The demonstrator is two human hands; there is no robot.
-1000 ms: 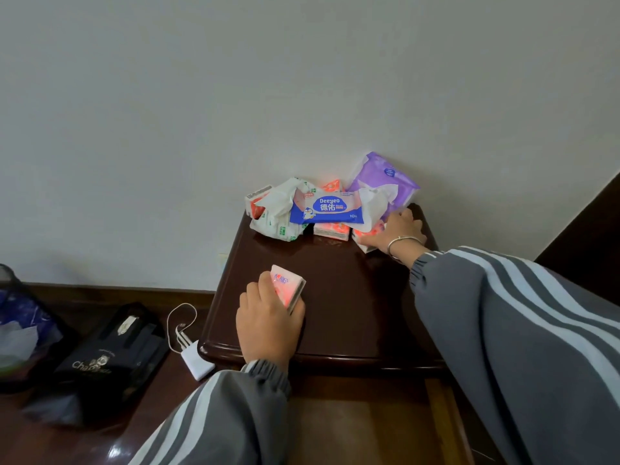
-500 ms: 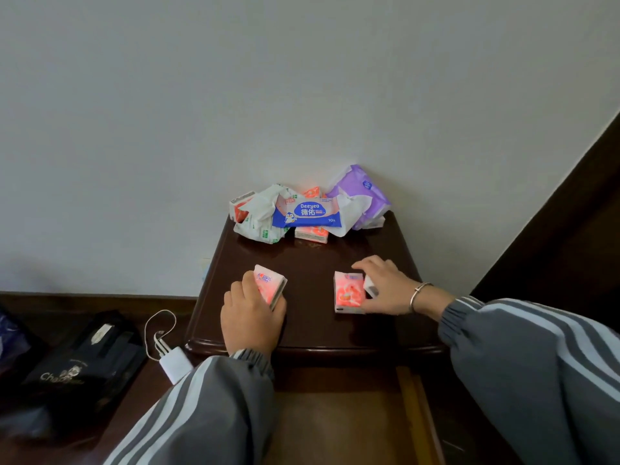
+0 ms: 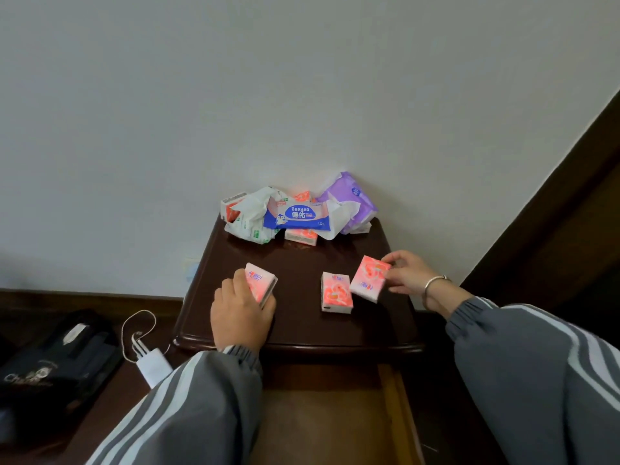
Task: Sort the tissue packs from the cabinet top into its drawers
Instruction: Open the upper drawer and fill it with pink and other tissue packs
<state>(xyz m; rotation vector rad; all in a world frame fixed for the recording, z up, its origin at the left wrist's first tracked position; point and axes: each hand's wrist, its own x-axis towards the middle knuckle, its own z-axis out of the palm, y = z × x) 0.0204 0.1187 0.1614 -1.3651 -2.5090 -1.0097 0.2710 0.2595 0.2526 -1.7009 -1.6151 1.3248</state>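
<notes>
Both arms wear loose grey sleeves (image 3: 208,414) with white stripes (image 3: 590,347) running down each, gathered into ribbed grey cuffs (image 3: 464,317), and a thin silver bangle (image 3: 432,282) circles the right wrist.

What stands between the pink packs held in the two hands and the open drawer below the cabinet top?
Nothing visible. The left hand grips a pink pack, the right hand another pink pack, over the cabinet top; the open drawer lies below its front edge.
</notes>
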